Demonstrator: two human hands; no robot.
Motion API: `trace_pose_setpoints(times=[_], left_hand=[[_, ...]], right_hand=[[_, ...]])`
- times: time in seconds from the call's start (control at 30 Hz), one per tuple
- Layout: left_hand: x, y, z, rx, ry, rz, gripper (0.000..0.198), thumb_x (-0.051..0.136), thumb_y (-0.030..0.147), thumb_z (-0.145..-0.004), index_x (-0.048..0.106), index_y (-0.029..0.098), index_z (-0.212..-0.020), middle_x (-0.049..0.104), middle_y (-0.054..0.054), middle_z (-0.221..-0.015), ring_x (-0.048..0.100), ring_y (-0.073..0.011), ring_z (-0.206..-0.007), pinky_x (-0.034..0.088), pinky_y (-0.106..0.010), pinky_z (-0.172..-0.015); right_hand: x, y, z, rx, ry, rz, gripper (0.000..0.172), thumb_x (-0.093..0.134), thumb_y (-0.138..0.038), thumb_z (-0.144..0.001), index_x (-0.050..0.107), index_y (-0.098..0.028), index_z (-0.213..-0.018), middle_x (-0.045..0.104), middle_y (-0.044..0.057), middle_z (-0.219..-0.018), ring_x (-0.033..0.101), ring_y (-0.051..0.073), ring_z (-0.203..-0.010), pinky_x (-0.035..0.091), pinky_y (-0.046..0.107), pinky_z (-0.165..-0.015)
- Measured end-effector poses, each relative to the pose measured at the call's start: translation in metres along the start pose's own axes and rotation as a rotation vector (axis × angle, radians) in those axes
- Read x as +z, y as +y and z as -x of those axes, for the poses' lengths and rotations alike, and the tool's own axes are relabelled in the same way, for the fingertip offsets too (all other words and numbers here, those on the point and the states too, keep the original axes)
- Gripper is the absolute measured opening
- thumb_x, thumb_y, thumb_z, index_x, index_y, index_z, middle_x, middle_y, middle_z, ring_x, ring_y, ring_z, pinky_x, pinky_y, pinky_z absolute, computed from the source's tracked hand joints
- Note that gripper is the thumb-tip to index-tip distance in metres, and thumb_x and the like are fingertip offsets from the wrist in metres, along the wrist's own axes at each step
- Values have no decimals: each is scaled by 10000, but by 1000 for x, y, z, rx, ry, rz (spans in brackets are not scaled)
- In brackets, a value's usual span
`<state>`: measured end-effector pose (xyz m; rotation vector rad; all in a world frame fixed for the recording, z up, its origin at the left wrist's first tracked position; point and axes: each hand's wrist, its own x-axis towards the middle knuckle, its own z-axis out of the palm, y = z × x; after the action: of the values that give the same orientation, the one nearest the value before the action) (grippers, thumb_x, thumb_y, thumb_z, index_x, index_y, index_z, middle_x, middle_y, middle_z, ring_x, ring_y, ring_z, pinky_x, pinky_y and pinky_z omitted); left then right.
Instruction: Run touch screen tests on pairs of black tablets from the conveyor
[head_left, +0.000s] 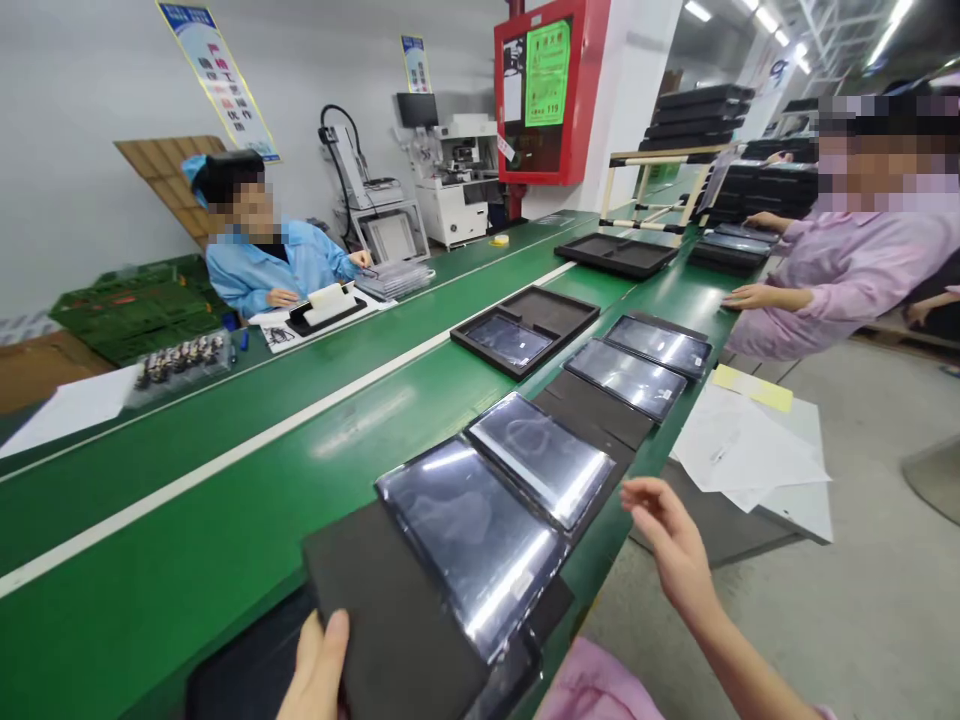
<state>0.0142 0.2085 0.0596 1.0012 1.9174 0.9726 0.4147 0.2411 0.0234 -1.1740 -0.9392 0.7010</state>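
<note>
Your left fingers (339,634) were closed on the near left edge of a black pad (397,610), the thumb side on top and the rest of the grip hidden; your right fingers (652,488) were loosely curled, thumb apart, with nothing in them. Largest of all, the green tabletop (352,425) ran away from you toward the upper right, its widest bare stretch lying to the left of the pad, up to a long white line (300,410). On your right, its near edge passed close by the right fingertips, leaving only a narrow green strip beside the panels. At the lower left a dark tray (247,655) lay partly covered by the pad in view. Your pad slanted from upper left to lower right, its long axis across the tabletop. Beside it, the nearest glossy panel (457,530) lay face up along the same slant; how far the pad ran beneath it could not be told. A second glossy panel (544,450) lay just beyond, nearly parallel. Your left hand (311,680) reached in from the bottom, pointing forward; your right hand (679,560) was raised near the tabletop's edge, pointing forward and left. Smallest, a pale label (520,584) sat toward the nearest panel's lower right end.
</note>
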Motion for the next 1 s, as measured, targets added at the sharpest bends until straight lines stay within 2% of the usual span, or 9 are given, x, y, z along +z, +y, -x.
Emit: trace_pose_setpoints(times=[0.13,0.27,0.43,0.53,0.63,0.7,0.8,0.9,1.0], left_hand=[[37,60,-12,-70,-116,-23,560,397,641,-1006,586,230,-1334,612,-155,-1480,587,-367,-1386,602,-516,-1018],[85,111,-15,-169,-197,-123,342,369,457,-1058,529,173,-1165,494,-229,-1504,532,-350,-1404,607,-463,-954],[139,132,-23,-131,-236,-103,363,440,455,-1065,487,155,-1262,462,-244,-1509,528,-322,-1379,620,-380,-860],[163,134,-31,-137,-271,-101,430,439,457,-1072,479,115,-1330,451,-272,-1518,552,-331,-1350,629,-356,-810],[180,132,-34,-147,-304,-119,506,484,466,-1063,484,75,-1384,458,-295,-1514,602,-349,-1281,637,-379,-788],[184,131,-33,-127,-359,-126,513,498,476,-1070,504,86,-1403,485,-267,-1512,671,-300,-1169,640,-369,-780],[172,127,-28,-22,-488,-150,423,535,451,-1062,629,120,-1309,581,-208,-1452,736,-211,-983,631,-319,-796],[140,120,-21,149,-568,-233,296,615,397,-1009,743,158,-1128,700,-139,-1300,739,-227,-1014,596,-319,-930],[91,106,-20,298,-519,-367,280,613,341,-996,751,184,-1183,679,-119,-1382,617,-282,-1315,421,-396,-1200]], right_hand=[[13,-17,36,-498,-290,296,186,575,-282,-1013,670,-259,-1171,668,57,-1032,645,207,-934,538,324,-799],[55,-21,55,-809,-497,473,384,589,-489,-996,630,-209,-1254,637,87,-1022,608,229,-868,512,363,-743],[94,0,44,-879,-326,762,208,626,-302,-928,684,-191,-1094,599,93,-957,517,241,-821,427,362,-704],[92,16,27,-930,-279,801,256,609,-224,-929,714,-185,-1158,616,113,-1017,518,241,-860,407,363,-730],[78,36,13,-1134,-253,801,333,579,-148,-943,761,-298,-1178,663,81,-1040,533,219,-873,364,364,-750],[64,49,6,-1154,-253,817,320,621,-188,-936,797,-379,-1122,694,57,-1014,547,214,-884,345,372,-760],[40,66,-2,-939,-322,895,215,692,-352,-913,830,-444,-1049,726,56,-984,557,232,-885,336,396,-776],[22,74,-9,-685,-309,973,159,697,-447,-892,846,-433,-945,731,72,-969,546,249,-876,338,442,-809],[9,78,-20,-524,-188,1037,182,707,-476,-864,830,-354,-807,721,104,-1003,542,286,-914,331,504,-834]])
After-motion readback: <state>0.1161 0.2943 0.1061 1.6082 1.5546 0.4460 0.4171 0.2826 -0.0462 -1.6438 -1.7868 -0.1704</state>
